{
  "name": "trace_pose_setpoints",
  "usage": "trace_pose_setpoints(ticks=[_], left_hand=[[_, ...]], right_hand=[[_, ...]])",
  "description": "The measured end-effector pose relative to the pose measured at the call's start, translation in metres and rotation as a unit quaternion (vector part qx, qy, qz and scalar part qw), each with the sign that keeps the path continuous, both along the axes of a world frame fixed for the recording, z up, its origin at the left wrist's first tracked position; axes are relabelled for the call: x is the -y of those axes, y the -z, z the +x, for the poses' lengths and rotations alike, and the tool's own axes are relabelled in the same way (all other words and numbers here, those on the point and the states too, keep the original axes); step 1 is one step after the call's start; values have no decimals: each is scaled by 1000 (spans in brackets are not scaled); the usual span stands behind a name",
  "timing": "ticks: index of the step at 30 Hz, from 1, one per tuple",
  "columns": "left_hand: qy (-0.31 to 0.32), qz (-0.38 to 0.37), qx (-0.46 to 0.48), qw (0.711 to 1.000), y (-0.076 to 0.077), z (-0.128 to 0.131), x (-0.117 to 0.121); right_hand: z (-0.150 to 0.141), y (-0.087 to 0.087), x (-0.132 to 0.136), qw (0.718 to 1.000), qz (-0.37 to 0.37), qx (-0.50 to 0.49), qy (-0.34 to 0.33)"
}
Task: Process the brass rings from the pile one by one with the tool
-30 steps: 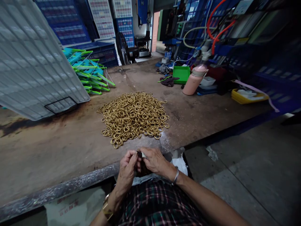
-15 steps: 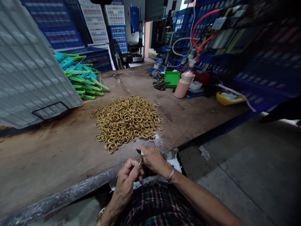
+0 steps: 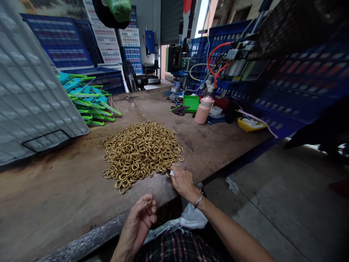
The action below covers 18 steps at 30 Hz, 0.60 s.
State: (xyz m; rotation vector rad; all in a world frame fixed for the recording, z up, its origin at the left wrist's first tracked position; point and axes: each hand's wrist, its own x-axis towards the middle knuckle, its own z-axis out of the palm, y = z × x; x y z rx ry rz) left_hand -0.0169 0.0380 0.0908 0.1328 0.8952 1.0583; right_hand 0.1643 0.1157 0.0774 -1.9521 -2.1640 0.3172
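A heap of brass-coloured rings (image 3: 141, 147) lies on the brown worktop in front of me. At its near right edge is my right hand (image 3: 184, 182), closed around a small dark blade (image 3: 169, 171) with something white beside it. The blade's tip is by a ring at the heap's rim; whether the fingers also pinch that ring is hidden. My left hand (image 3: 141, 218) hovers near the table's front edge, fingers loosely curled and apart, with no ring visible in it. Below the hands, a whitish bag (image 3: 192, 216) with a dark opening lies at my lap.
A grey plastic crate (image 3: 35, 98) leans at the left, beside green and blue plastic frames (image 3: 89, 100). Farther back right stand a pink bottle (image 3: 203, 111), a green tray (image 3: 191, 103) and a yellow tray (image 3: 251, 124). The table's right edge drops to the floor.
My right hand has moved forward to the heap's edge with the blade. The left hand has loosened, and the ring it held is gone from its fingers. The view has tilted up slightly.
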Motion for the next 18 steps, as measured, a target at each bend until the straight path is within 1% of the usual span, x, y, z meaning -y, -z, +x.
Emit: trace_pose_setpoints(ticks=[4, 6, 8, 10, 12, 14, 16, 18], left_hand=[[-37, -46, 14, 998, 5, -5, -5], [-41, -49, 7, 998, 4, -5, -8], [-37, -25, -9, 999, 1, -5, -10], [-33, 21, -42, 998, -3, -5, -13], [-37, 71, -86, 993, -6, -6, -16], [-52, 109, -128, 984, -7, -7, -20], [-63, 132, -155, 977, -7, -8, -23], [-60, 140, -173, 973, -6, -8, -25]], right_hand=[[-10, 0, -2, 997, 27, -55, -49], [-16, -1, -3, 990, 48, -105, -80], [-24, -2, -5, 979, 66, -165, -98], [-32, -4, -5, 967, 68, -226, -98], [-39, -6, -5, 953, 44, -285, -89], [-43, -8, -3, 937, 1, -340, -79], [-46, -9, -1, 919, -39, -384, -74], [-47, -11, 1, 905, -67, -413, -74]])
